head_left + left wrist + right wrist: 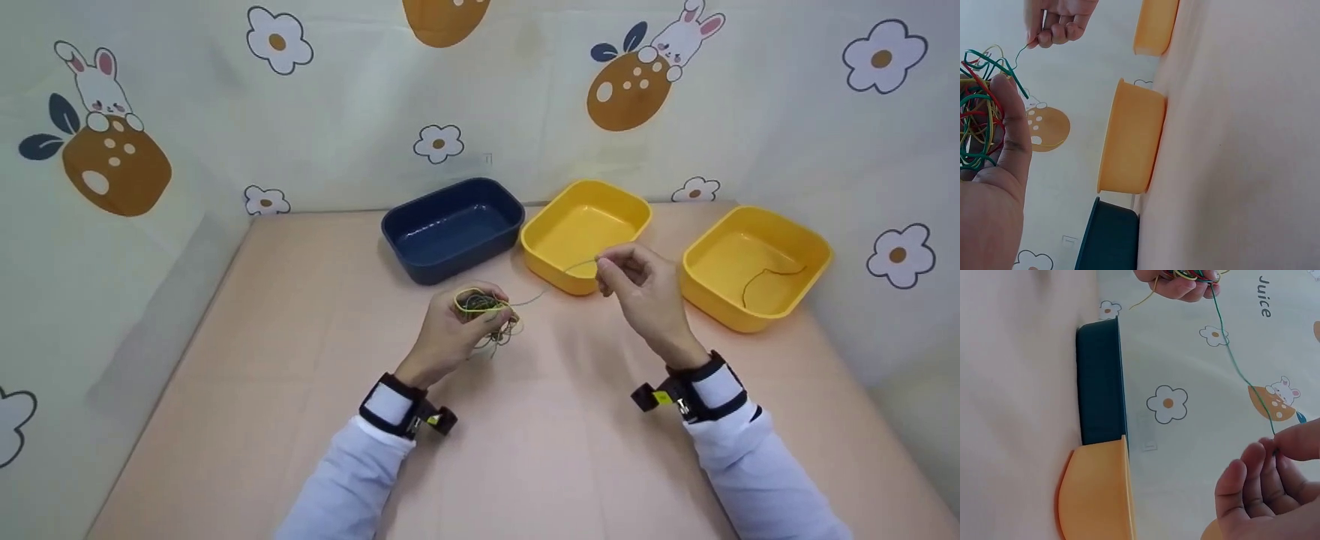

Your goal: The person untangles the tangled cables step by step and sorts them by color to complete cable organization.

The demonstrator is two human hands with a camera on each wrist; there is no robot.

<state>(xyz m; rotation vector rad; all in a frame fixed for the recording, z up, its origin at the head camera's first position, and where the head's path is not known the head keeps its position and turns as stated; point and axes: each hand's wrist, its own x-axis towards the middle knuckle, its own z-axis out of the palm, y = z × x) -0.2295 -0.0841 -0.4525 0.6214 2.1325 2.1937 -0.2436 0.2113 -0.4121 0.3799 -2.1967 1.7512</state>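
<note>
Dark blue tray: is standing at the left end of the row, its inner floor showing a glossy streak (459,223)
Middle yellow tray: is sitting just beside the blue one, its smooth floor facing up (589,214)
Right yellow tray: is standing apart from the middle one (724,306) and is containing one thin dark strand (766,271), which is lying in a bent curve across the floor and up toward the far side
Tangled bundle: is filling the left hand above the table (486,304), and is showing red, green and yellow strands looping over one another, with loose ends sticking out
Green strand: is running through the air from the bundle to the other hand (1234,361), bending slightly along its length
Left hand: is curling round the bundle and gripping it, thumb laid across the strands (448,330)
Right hand: is pinching the end of the green strand between thumb and fingertips, near the middle yellow tray (646,296)
Tray shape: all three are having rounded corners, open tops and smooth walls with a plain rim
Table cover: is presenting a matt, peach-coloured surface with faint creases (300,420)
Backdrop: is hanging as a pale sheet printed with flowers, rabbits and brown fruit (352,97)
</note>
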